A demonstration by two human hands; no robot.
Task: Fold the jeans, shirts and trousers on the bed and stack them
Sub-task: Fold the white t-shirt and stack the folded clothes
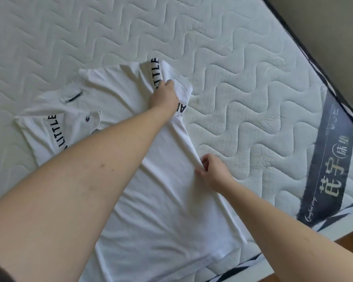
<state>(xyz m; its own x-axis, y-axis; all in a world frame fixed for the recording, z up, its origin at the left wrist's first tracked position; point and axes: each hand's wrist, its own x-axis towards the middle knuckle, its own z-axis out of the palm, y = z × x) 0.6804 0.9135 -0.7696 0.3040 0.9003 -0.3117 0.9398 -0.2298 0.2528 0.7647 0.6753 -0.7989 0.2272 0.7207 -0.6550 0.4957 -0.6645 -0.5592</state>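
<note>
A white T-shirt [163, 200] with black "LITTLE" lettering on its sleeves lies spread flat on the bare mattress [110, 27], collar toward the upper left. My left hand [164, 96] reaches across the shirt and grips the fabric at the right sleeve, which is bunched and lifted a little. My right hand [212, 169] pinches the shirt's right side edge lower down, pulling a ridge of cloth up. My left forearm hides part of the chest and the left sleeve's print.
The quilted white mattress extends far up and left. A grey brand label [330, 165] runs along its right side. The mattress edge [306, 49] and floor lie at the right; a wooden floor strip [351, 237] shows bottom right.
</note>
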